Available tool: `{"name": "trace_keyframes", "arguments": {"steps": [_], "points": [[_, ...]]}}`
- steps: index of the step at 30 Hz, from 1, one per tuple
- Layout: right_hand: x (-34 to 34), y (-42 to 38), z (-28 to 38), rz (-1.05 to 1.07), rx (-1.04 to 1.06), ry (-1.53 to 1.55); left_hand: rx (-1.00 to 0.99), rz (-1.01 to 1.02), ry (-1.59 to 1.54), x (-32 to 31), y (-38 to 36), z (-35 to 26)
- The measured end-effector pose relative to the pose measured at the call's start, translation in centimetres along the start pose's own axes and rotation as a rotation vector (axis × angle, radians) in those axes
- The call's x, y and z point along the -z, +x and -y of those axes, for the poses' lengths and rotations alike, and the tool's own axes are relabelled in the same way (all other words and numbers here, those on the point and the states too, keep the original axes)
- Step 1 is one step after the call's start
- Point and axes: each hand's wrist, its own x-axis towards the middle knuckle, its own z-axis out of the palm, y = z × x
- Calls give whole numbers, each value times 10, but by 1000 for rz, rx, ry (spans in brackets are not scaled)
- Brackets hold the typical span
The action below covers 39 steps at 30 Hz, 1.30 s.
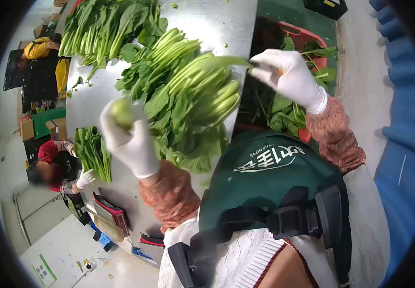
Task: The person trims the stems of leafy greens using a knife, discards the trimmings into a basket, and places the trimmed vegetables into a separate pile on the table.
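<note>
Left hand curling round blurred green piece, right hand pinching leaf. Looking light; leaves bruising easily, likely; stems offering firmer hold.

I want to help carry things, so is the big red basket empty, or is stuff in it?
Not empty: green leaves poke over the red basket's rim.

White Chinese characters and small letters ending "JIANONG" on the dark green apron
</note>
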Motion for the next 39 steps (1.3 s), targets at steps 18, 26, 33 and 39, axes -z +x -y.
{"name": "trace_keyframes", "arguments": {"steps": [18,26,33,39], "points": [[-143,-62,-93,110,-741,418,27,616,402,-61,-104,64],[-130,-56,-75,131,-969,782,-31,563,409,-63,-96,73],[-98,-42,-14,225,-527,708,98,530,279,-28,-68,46],[-21,-5,62,336,-259,790,-85,701,96,-12,-36,-24]]}}
